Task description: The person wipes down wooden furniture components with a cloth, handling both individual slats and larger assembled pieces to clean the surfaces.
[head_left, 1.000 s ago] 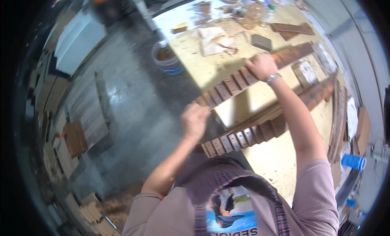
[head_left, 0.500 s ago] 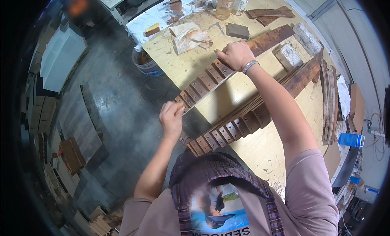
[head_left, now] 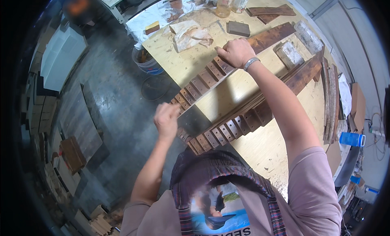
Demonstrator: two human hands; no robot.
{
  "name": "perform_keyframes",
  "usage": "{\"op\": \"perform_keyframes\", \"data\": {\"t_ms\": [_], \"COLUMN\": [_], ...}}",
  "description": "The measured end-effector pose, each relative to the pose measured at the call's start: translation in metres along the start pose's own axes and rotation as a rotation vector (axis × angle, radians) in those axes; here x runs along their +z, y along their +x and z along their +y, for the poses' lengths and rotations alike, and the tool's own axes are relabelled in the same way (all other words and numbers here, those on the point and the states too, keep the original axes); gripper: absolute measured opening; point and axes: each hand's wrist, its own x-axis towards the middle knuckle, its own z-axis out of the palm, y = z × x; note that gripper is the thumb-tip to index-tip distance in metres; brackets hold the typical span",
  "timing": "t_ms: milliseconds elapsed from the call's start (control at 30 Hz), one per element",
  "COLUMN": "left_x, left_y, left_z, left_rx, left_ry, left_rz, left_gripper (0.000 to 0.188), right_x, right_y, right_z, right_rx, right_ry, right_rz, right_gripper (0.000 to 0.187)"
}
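lettering (head_left: 227, 232), dark and upside down, runs under a printed picture (head_left: 221, 215) on the mauve shirt (head_left: 313, 171); marks on the green-and-white bottle (head_left: 241, 2) are too small to tell. two long brown wooden pieces lie slantwise, each with a row of holed blocks along its lower-left part: the upper piece (head_left: 200, 82) reaches from the table past its edge, the lower piece (head_left: 227, 131) nearer the body. the right hand (head_left: 236, 53), one silver band (head_left: 252, 61) on its wrist, is curled over the upper piece, gripping it. the left hand (head_left: 165, 119) has its fingers bent at that piece's lower-left end, but blur means i cannot tell whether it grips. beyond are one crumpled, stained cloth (head_left: 191, 36), one dark grey block (head_left: 238, 28), two whitish blocks (head_left: 289, 54) and one amber bottle (head_left: 224, 4). the pale yellowish table (head_left: 172, 65) is specked with debris; one bucket (head_left: 152, 67) stands beside it on the grey floor (head_left: 113, 61), with panels (head_left: 67, 57) stacked at far left.
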Motion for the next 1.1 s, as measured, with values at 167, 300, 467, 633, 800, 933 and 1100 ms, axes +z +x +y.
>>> {"op": "perform_keyframes", "data": {"t_ms": [167, 300, 467, 633, 800, 933, 1100], "left_x": [-0.001, -0.002, 0.001, -0.006, -0.002, -0.012, -0.01], "left_y": [0.004, -0.015, 0.003, -0.021, 0.002, -0.022, 0.004], "left_z": [0.0, -0.006, -0.025, -0.015, -0.024, -0.009, -0.017], "left_rx": [0.061, -0.075, -0.076, -0.063, -0.052, -0.025, -0.027], "left_ry": [0.027, -0.043, 0.056, -0.012, 0.103, 0.036, 0.129], "left_rz": [-0.064, -0.064, 0.065, -0.046, 0.057, -0.109, 0.016], "left_gripper": [0.014, 0.014, 0.016, 0.014, 0.014, 0.013, 0.013], "right_x": [0.001, 0.001, -0.002, 0.001, -0.004, -0.002, -0.001], "right_y": [0.002, 0.001, 0.002, 0.004, 0.003, 0.003, 0.002], "right_z": [0.001, 0.0, 0.0, 0.002, -0.002, 0.0, 0.001], "right_rx": [-0.002, -0.017, 0.01, 0.013, 0.013, 0.002, 0.012], "right_ry": [-0.018, -0.019, -0.019, -0.026, -0.021, -0.022, -0.003], "right_rz": [0.003, -0.008, -0.027, -0.022, -0.021, -0.028, -0.019], "right_gripper": [0.057, 0.058, 0.059, 0.058, 0.057, 0.056, 0.056]}}
